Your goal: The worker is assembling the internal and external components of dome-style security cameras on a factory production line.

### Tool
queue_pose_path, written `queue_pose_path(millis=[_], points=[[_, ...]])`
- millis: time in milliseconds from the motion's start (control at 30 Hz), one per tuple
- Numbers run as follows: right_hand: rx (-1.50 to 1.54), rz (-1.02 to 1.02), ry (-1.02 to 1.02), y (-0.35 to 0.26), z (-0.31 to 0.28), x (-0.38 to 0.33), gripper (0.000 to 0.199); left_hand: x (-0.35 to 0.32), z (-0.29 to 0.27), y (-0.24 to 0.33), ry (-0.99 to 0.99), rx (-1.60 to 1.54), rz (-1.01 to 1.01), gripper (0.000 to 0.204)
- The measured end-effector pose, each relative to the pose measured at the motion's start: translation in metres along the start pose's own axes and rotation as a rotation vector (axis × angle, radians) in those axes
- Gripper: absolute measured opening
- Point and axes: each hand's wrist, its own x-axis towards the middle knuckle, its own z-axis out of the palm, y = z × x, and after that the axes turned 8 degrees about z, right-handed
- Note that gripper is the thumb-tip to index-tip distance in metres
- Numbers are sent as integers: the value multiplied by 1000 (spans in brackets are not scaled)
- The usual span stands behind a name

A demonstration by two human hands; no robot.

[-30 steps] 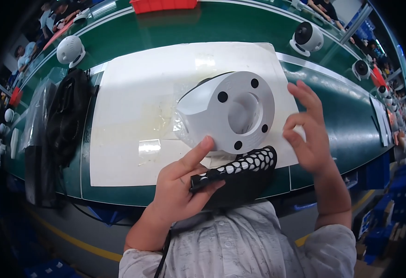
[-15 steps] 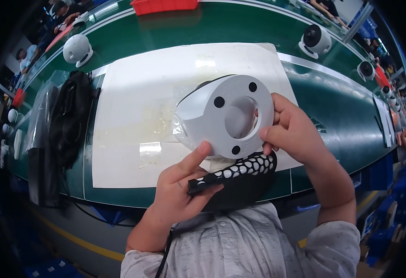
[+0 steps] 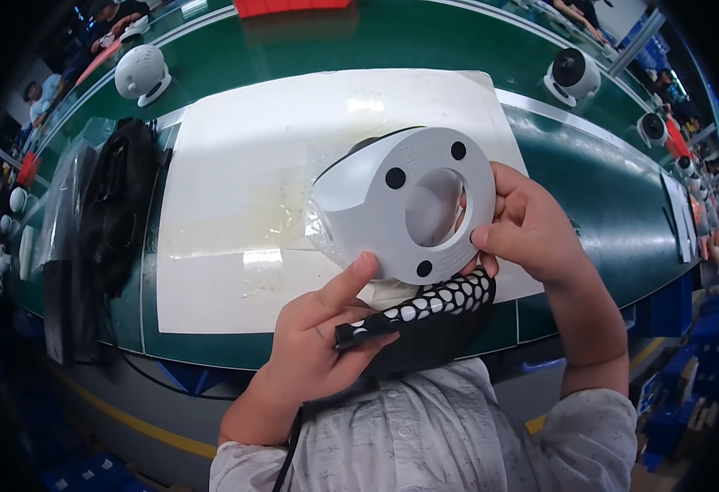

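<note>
A white appliance (image 3: 351, 201), its kind uncertain, is tipped so the underside of its ring-shaped base faces me. Black round pads (image 3: 395, 178) sit on the ring around a large opening. My right hand (image 3: 531, 221) grips the ring's right rim, fingers partly hidden behind it. Its thumb tip lies on another dark pad (image 3: 478, 237) there. My left hand (image 3: 318, 336) has its thumb against the base's lower left edge. The fingers of that hand hold a curved black sheet (image 3: 437, 305) with rows of white round spots, just below the base.
Under the appliance lies a white mat (image 3: 236, 164) on the green bench. A black bag (image 3: 121, 205) and clear plastic (image 3: 60, 221) are at the left. White round units (image 3: 572, 75) stand along the far line, with a red bin (image 3: 289, 6) at the back. Other people work beyond.
The appliance and my right hand have shifted slightly right in the picture. A dark pad now shows at my right thumb tip. The left hand keeps its hold.
</note>
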Motion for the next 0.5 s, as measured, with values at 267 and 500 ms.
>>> queue_pose_path(millis=[267,500], points=[[-1,-2,27,0,4,-1,53,0,3,1,17,-12,16,15],[-41,14,65,-2,7,-3,49,1,2,2,29,13,33,14]])
